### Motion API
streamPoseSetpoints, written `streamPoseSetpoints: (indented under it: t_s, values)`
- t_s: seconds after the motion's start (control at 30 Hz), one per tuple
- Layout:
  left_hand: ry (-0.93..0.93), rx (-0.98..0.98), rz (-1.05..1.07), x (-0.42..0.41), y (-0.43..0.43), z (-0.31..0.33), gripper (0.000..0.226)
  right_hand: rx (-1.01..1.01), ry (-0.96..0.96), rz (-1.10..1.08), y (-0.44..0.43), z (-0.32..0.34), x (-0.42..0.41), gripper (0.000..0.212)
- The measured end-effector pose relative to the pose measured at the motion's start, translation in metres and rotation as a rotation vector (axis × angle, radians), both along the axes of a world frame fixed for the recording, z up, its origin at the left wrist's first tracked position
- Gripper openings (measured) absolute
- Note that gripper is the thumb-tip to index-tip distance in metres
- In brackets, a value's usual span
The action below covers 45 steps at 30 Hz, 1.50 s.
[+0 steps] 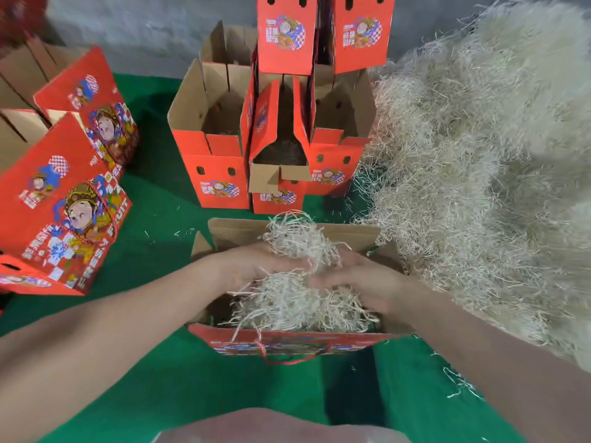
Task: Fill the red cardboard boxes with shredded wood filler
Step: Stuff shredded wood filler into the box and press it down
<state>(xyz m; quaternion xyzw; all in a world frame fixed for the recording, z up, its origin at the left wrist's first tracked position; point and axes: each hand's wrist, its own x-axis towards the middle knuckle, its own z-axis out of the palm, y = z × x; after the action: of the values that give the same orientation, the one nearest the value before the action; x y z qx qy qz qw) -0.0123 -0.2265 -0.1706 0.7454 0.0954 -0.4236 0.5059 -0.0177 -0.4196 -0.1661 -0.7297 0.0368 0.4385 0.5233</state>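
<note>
Open red box [287, 342] being stuffed with filler

A filler clump [297, 243] is being pinched by left grip [256, 266] and right grip [358, 279], both curled round it, low over the box so nothing's being spilled; some's already lying inside. The big pile [479, 155] is being parked right beside it on the green surface [160, 362], likely for easy grabs.

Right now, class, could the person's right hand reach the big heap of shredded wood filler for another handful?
Probably yes. The heap lies right beside the open red box on that hand's side, nothing between. The right hand only has to release its clump of filler first.
</note>
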Motion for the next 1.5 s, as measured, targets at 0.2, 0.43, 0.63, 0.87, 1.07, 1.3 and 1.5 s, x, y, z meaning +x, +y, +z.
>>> streamPoseSetpoints:
  t_s: [0.2,0.43,0.63,0.87,1.07,1.3,1.5]
  values:
    - [0.058,-0.191,0.304,0.001,0.032,0.002,0.068,-0.17,-0.144,-0.082,-0.03,-0.008,0.007,0.009]
    - [0.064,-0.299,0.451,-0.007,0.043,0.003,0.041,-0.109,-0.133,-0.17,-0.041,-0.002,0.003,0.004]
    - [0.011,-0.012,0.216,-0.013,-0.002,-0.001,0.016,-0.069,0.014,0.017,0.003,-0.015,-0.002,0.073]
    - [-0.369,0.52,-0.161,0.001,0.036,0.004,0.062,-0.256,-0.024,-0.121,-0.036,-0.016,0.004,0.091]
    - [0.045,-0.108,0.149,0.001,0.037,0.012,0.031,-0.183,-0.039,-0.156,-0.038,-0.016,0.007,0.097]
    - [0.027,0.101,-0.002,-0.009,-0.006,-0.005,0.089,-0.035,0.013,-0.042,0.0,-0.01,0.003,0.054]
    - [-0.136,0.396,-0.106,-0.006,0.032,-0.005,0.074,-0.161,0.001,-0.354,-0.031,-0.017,0.003,0.031]
